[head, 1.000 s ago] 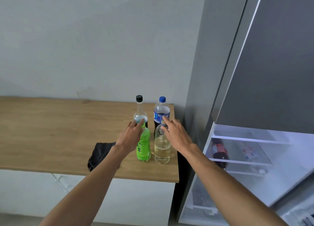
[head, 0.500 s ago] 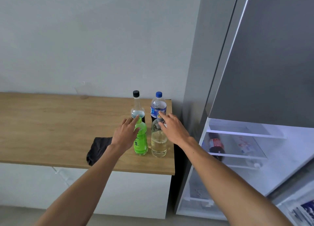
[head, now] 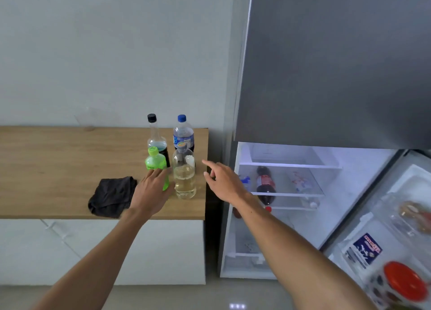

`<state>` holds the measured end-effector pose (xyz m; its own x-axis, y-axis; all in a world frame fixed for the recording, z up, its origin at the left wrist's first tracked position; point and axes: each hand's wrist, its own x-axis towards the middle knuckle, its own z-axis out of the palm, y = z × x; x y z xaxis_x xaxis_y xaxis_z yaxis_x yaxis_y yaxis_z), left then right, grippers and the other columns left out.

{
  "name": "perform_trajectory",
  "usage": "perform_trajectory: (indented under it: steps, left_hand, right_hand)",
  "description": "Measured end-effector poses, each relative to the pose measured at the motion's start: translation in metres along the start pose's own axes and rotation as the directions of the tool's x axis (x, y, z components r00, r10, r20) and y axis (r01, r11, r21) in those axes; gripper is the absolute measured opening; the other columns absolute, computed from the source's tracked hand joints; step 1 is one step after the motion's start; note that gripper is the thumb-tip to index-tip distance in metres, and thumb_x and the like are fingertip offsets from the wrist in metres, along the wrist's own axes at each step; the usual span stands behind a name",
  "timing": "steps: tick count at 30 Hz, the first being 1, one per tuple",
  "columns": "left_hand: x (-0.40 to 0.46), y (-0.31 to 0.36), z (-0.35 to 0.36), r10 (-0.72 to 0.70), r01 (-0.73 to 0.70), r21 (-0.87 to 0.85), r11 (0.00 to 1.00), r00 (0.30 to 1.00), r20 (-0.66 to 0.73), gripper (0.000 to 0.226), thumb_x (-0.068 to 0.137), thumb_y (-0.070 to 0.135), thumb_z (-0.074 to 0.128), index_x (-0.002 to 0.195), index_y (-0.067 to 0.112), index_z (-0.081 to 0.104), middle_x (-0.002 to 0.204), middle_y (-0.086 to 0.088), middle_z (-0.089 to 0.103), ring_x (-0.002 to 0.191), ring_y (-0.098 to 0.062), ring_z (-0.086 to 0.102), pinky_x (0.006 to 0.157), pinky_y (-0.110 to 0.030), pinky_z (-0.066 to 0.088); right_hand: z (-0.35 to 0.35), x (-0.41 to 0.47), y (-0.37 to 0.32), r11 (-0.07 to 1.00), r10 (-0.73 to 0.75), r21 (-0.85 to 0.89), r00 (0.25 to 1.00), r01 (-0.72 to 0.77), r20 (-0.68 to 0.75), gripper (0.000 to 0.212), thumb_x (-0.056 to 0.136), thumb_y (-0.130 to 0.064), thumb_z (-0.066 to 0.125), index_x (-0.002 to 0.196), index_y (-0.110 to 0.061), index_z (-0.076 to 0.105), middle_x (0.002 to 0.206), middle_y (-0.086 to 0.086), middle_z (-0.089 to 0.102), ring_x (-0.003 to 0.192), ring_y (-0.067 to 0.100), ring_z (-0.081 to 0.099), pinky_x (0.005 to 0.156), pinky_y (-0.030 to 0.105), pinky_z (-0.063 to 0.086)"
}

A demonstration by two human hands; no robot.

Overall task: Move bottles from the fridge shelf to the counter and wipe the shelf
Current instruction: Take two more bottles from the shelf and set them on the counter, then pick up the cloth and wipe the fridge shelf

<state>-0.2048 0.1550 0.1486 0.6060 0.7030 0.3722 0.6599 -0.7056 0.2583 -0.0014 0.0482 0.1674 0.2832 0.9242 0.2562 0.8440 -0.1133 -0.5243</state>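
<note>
Head cam: four bottles parked on the tabletop (head: 58, 170), including the green bottle (head: 156, 164) just past the left hand (head: 149, 190). Both hands open, holding nothing. Right hand (head: 225, 183) points fridge-ward, where a cola bottle (head: 264, 185) lies on the shelf (head: 291, 194). Dark cloth (head: 112, 196) waits left.
</note>
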Motion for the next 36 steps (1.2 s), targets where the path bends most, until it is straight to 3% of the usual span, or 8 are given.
perform_trajectory:
  steps: [3,5,8,12,20,28,36]
  left_hand:
    - [-0.012,0.037,0.01,0.002,-0.002,-0.012,1.0,1.0,0.006,0.043,0.086,0.03,0.063,0.125,0.017,0.054,0.111,-0.005,0.065,0.106,-0.03,0.056,0.073,-0.041,0.05]
    - [-0.02,0.066,0.02,0.028,-0.027,-0.028,0.999,0.999,0.021,0.04,0.085,0.031,0.063,0.122,0.018,0.056,0.112,-0.004,0.066,0.106,-0.031,0.057,0.071,-0.041,0.052]
    - [-0.034,0.112,0.037,0.039,-0.037,-0.049,0.998,0.998,0.05,0.037,0.087,0.035,0.062,0.12,0.018,0.058,0.109,-0.004,0.066,0.107,-0.031,0.059,0.074,-0.04,0.051]
    - [-0.05,0.17,0.052,0.035,-0.026,-0.091,0.996,0.995,0.098,0.046,0.092,0.042,0.053,0.132,0.02,0.053,0.118,-0.002,0.064,0.115,-0.027,0.055,0.085,-0.041,0.049]
    - [-0.061,0.256,0.064,0.092,-0.073,-0.113,0.991,0.98,0.174,0.047,0.096,0.045,0.042,0.136,0.022,0.046,0.127,-0.002,0.061,0.119,-0.023,0.051,0.094,-0.039,0.044]
    - [-0.064,0.319,0.067,0.225,-0.185,-0.201,0.962,0.953,0.202,0.043,0.096,0.04,0.044,0.134,0.021,0.047,0.128,-0.006,0.06,0.118,-0.027,0.051,0.098,-0.042,0.043]
    - [-0.083,0.322,0.075,0.217,-0.18,-0.211,0.961,0.961,0.173,0.039,0.096,0.041,0.04,0.13,0.023,0.05,0.13,-0.004,0.059,0.12,-0.025,0.052,0.101,-0.041,0.042]
  right_hand:
    - [-0.018,-0.032,0.027,0.999,0.034,0.018,0.999,-0.034,0.008,0.044,0.101,-0.035,0.046,0.145,-0.029,0.044,0.102,0.001,0.063,0.093,0.013,0.059,0.081,0.031,0.052]
    - [-0.032,-0.054,0.045,0.998,0.057,0.02,0.998,-0.057,0.0,0.044,0.101,-0.034,0.046,0.144,-0.028,0.045,0.113,0.003,0.065,0.101,0.018,0.063,0.079,0.026,0.048]
    - [-0.051,-0.088,0.072,0.995,0.093,-0.034,0.995,-0.094,-0.039,0.041,0.1,-0.034,0.046,0.141,-0.028,0.049,0.114,0.004,0.067,0.101,0.022,0.066,0.081,0.033,0.052]
    - [-0.079,-0.134,0.103,0.98,0.181,-0.072,0.981,-0.185,-0.064,0.04,0.098,-0.037,0.047,0.138,-0.032,0.051,0.113,0.004,0.068,0.101,0.026,0.066,0.085,0.044,0.055]
    - [-0.138,-0.211,0.149,0.944,0.274,-0.158,0.954,-0.29,-0.119,0.043,0.1,-0.037,0.044,0.141,-0.027,0.049,0.124,0.008,0.066,0.114,0.029,0.06,0.09,0.041,0.049]
    - [-0.18,-0.259,0.17,0.892,0.401,-0.153,0.901,-0.425,-0.163,0.044,0.1,-0.036,0.043,0.143,-0.027,0.046,0.126,0.006,0.065,0.116,0.028,0.059,0.093,0.039,0.047]
    - [-0.177,-0.271,0.175,0.88,0.419,-0.176,0.896,-0.441,-0.15,0.045,0.101,-0.037,0.042,0.144,-0.028,0.044,0.123,0.004,0.064,0.114,0.027,0.059,0.09,0.038,0.047]
